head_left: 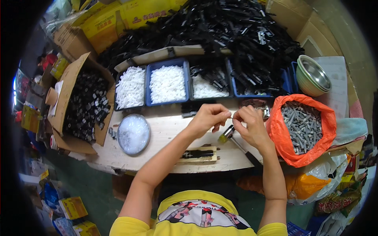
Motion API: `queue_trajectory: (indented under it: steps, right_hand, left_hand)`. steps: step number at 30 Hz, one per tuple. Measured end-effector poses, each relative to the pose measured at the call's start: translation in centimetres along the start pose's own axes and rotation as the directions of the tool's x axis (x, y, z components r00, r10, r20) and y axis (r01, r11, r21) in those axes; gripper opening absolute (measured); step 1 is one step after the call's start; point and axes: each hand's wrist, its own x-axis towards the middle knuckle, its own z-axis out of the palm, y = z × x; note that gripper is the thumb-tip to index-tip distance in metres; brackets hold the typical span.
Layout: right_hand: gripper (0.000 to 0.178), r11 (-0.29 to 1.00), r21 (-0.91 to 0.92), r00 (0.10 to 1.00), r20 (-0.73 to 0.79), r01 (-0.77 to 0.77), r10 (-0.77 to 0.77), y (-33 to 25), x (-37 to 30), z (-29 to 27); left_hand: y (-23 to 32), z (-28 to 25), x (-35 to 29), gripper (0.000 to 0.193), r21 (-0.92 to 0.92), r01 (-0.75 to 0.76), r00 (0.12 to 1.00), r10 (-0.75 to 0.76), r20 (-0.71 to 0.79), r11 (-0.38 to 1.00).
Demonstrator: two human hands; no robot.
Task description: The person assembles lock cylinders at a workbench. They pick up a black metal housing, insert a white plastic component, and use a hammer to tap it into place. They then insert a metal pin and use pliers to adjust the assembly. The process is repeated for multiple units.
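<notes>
My left hand (208, 120) and my right hand (251, 125) are raised over the middle of the workbench, close together, each in a pinch. A tiny piece seems to sit between their fingertips, too small to name. Below them lies a hammer (226, 134) with a yellowish-green face and a dark handle, nearest to my right hand. In front of me a small wooden fixture (214, 153) holds a long black part (198, 153). A round dish (147, 141) of small clear and whitish pieces stands to the left of my left forearm.
Bins of white plastic parts (167, 83) and black parts (252, 74) line the back, under a large heap of black parts (197, 27). A carton (103, 135) of black pieces stands left; an orange bag (275, 129) of grey plugs and stacked bowls (301, 80) stand right.
</notes>
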Motion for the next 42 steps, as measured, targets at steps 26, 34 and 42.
queue_trajectory:
  steps: [26, 34, 42]
  right_hand:
    - [0.006, 0.956, 0.264, 0.878, 0.416, 0.132, -0.236, -6.5, 0.5, 1.0]
    - [0.008, 0.931, 0.325, 0.837, 0.454, 0.165, -0.306, -6.7, 1.1, 1.8]
    - [0.010, 0.772, 0.635, 0.849, 0.419, -0.021, -0.322, -5.0, -0.4, 3.9]
  left_hand:
    - [-1.8, -2.8, -12.0, 0.016, 0.038, -0.045, 0.998, 0.046, -0.030, 0.998]
    - [-2.1, -1.7, -12.8, 0.021, 0.734, -0.423, 0.835, 0.544, 0.087, 0.532]
    - [-2.8, -2.9, -13.8, 0.019, -0.284, -0.064, 0.998, 0.063, -0.013, 0.957]
